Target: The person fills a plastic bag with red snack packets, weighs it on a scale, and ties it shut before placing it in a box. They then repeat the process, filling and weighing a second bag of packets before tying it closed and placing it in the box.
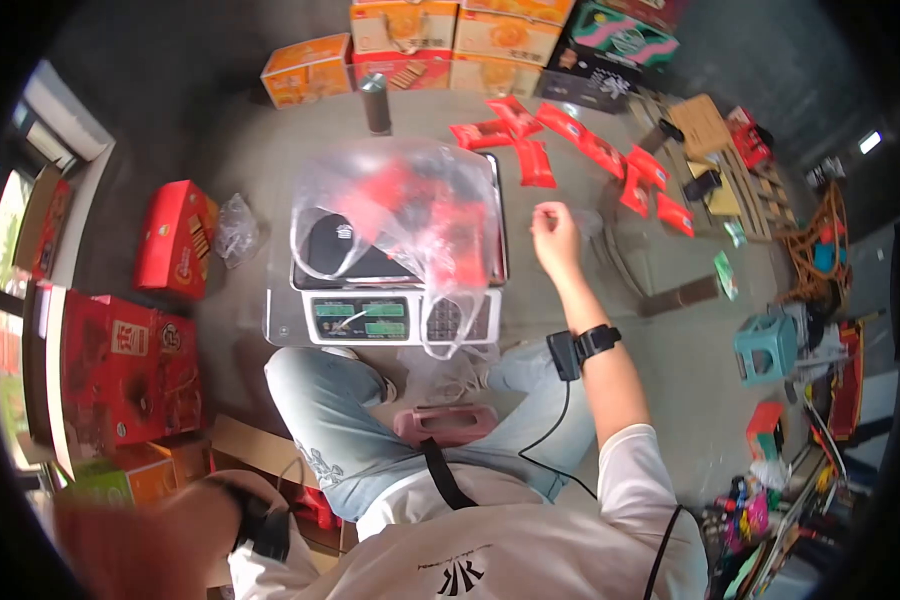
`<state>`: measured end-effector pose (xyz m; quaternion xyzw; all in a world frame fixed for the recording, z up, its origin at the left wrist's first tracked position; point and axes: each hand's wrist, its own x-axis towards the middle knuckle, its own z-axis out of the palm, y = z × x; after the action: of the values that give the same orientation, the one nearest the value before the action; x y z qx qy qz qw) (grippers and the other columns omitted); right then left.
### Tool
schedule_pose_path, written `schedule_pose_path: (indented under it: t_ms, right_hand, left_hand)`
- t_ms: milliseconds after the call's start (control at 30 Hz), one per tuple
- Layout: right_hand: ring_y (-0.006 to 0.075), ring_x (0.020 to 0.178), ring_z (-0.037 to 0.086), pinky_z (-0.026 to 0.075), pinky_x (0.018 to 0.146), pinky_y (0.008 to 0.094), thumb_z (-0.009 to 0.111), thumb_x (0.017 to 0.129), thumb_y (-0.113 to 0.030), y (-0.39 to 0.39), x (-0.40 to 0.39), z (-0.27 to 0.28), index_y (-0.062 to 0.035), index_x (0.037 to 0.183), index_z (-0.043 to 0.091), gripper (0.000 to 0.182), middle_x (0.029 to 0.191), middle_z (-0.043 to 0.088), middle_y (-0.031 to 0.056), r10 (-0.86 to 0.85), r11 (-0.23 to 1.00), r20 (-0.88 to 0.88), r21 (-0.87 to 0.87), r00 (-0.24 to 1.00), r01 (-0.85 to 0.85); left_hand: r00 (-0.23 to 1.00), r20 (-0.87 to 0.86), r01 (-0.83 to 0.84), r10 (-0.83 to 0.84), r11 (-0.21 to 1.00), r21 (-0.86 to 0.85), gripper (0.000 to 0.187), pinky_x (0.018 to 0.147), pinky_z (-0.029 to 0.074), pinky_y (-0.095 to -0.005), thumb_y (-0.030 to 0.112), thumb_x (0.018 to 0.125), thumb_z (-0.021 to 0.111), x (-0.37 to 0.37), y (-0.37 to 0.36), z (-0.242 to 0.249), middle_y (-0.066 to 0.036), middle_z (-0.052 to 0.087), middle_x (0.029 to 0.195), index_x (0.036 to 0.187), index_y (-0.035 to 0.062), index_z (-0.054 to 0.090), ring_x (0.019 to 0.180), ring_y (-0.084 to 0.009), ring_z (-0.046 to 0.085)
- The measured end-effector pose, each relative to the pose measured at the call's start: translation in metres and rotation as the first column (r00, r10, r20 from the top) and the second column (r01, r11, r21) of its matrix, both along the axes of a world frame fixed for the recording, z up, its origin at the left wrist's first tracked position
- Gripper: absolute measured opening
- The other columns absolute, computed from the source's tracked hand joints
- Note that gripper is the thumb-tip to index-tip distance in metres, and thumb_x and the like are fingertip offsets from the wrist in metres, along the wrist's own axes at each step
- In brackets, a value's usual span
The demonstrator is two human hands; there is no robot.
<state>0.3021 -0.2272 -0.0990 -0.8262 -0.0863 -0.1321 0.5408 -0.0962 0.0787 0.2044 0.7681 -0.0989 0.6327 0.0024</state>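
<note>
The person sits low on the floor (670, 330) with a weighing scale (390, 318) just in front of the knees, so its display faces them and the pan is within easy reach. On the pan lies a clear plastic bag (410, 215), loosely open and crumpled, with red packets showing through it; a dark round thing sits on the left part of the pan under the bag, too blurred to name.

The right hand (553, 238) is raised just off the right edge of the scale, fingers pinched together on what looks like a thin bit of clear film; the grip is light. The left hand (130, 530) is at the bottom left, close to the camera and smeared by motion, so whether it is open or closed cannot be told.

More red packets (570, 140) lie scattered on the floor beyond the scale's far right corner. Orange cartons (410, 40) are stacked along the far side, and red boxes (120, 370) stand to the left. A blue stool (767, 345) stands well apart on the right.
</note>
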Motion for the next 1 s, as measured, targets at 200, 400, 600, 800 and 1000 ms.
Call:
schedule_pose_path:
  t_ms: [200,400,600,800,1000]
  right_hand:
    - [0.0361,0.113,0.051,0.043,0.092,0.0407,0.067,0.079,-0.023,-0.013,0.092,-0.047,-0.0095,0.124,0.049,0.051,0.123,0.049,0.0226,-0.161,0.897,0.004,-0.417,0.987,0.148]
    - [0.0422,0.129,0.035,0.032,0.106,0.045,0.069,0.077,-0.043,0.007,0.137,-0.041,-0.0251,0.14,0.038,0.073,0.146,0.023,0.0277,-0.177,0.667,-0.153,-0.745,0.972,0.004]
    - [0.0408,0.117,0.047,0.038,0.098,0.0473,0.07,0.075,-0.042,0.024,0.146,-0.045,-0.0132,0.116,0.053,0.054,0.128,0.047,0.0239,-0.151,0.818,-0.108,-0.572,0.983,0.062]
    - [0.0388,0.1,0.056,0.041,0.09,0.0483,0.073,0.066,-0.031,0.03,0.089,-0.05,-0.0027,0.104,0.05,0.053,0.098,0.061,0.0195,-0.282,0.735,0.025,-0.637,0.959,0.233]
    - [0.034,0.103,0.056,0.042,0.09,0.0454,0.075,0.063,-0.017,-0.001,-0.021,-0.065,-0.0018,0.122,0.038,0.071,0.113,0.054,0.0192,-0.294,0.919,-0.187,-0.325,0.937,0.224]
  left_hand:
    - [0.923,-0.234,-0.088,-0.306,0.424,-0.901,0.031,0.086,0.042,-0.0303,0.019,0.092,0.058,0.17,0.007,-0.181,-0.009,0.052,0.111,0.116,0.0011,0.049,0.093,-0.0168,0.053]
    - [0.68,-0.181,-0.178,-0.71,0.08,-0.981,0.018,0.073,0.044,-0.0233,0.015,0.089,0.064,0.184,-0.006,-0.204,-0.001,0.058,0.086,0.096,0.0005,0.056,0.076,-0.0077,0.054]
    - [0.754,0.017,0.026,-0.657,0.004,-1.0,0.027,0.074,0.044,-0.0235,0.014,0.089,0.064,0.197,-0.016,-0.202,-0.004,0.058,0.095,0.108,0.0005,0.051,0.084,-0.0093,0.055]
    - [0.763,-0.301,-0.286,-0.572,0.118,-0.951,0.026,0.075,0.044,-0.0241,0.019,0.087,0.066,0.228,-0.007,-0.193,-0.003,0.062,0.085,0.099,-0.0013,0.056,0.08,-0.0081,0.055]
    - [0.758,0.242,0.232,-0.606,-0.096,-0.968,0.013,0.07,0.044,-0.0206,0.016,0.094,0.057,0.209,-0.007,-0.175,0.001,0.055,0.074,0.095,0.0031,0.056,0.064,-0.0044,0.049]
